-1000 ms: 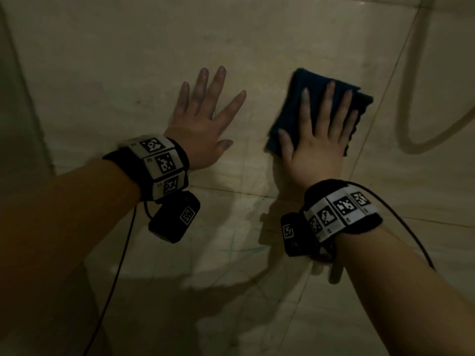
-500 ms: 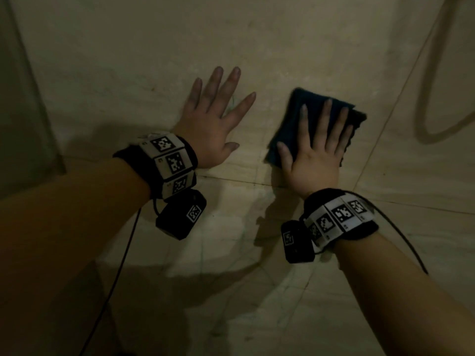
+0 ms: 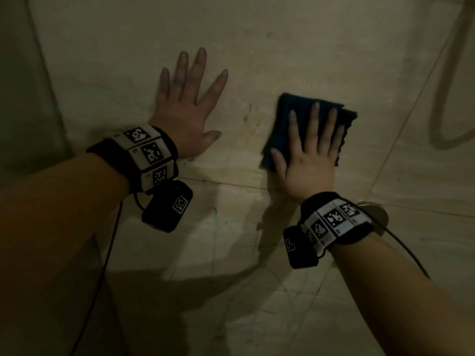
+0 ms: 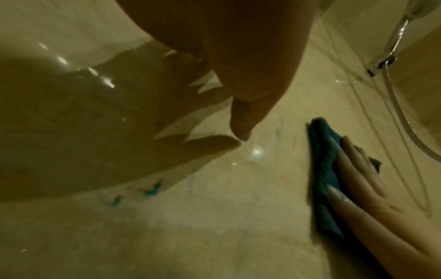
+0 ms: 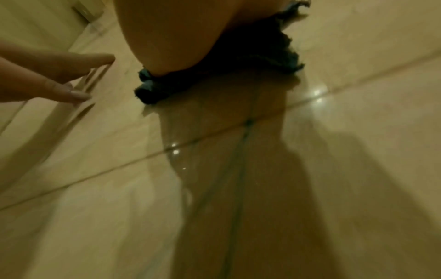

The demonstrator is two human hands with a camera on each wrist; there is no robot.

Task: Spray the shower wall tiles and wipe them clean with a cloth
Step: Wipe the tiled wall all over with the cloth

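A folded dark blue cloth (image 3: 290,109) lies flat against the beige shower wall tiles (image 3: 257,47). My right hand (image 3: 312,142) presses it to the wall with straight, spread fingers; the cloth (image 4: 322,169) shows beside that hand (image 4: 372,188) in the left wrist view, and its frayed edge (image 5: 238,75) shows under the palm in the right wrist view. My left hand (image 3: 187,106) rests flat on the bare tile to the left of the cloth, fingers spread, holding nothing. Faint teal marks (image 4: 150,190) streak the wet tile. No spray bottle is in view.
A shower hose (image 3: 447,104) loops down the wall at the right, with a chrome holder (image 4: 381,60) above it. A round metal fitting (image 3: 377,214) sits on the wall behind my right wrist. A wall corner (image 3: 38,73) runs along the left.
My right hand has slid the cloth downward on the tile by a short way. The left hand stays flat on the wall in much the same spot.
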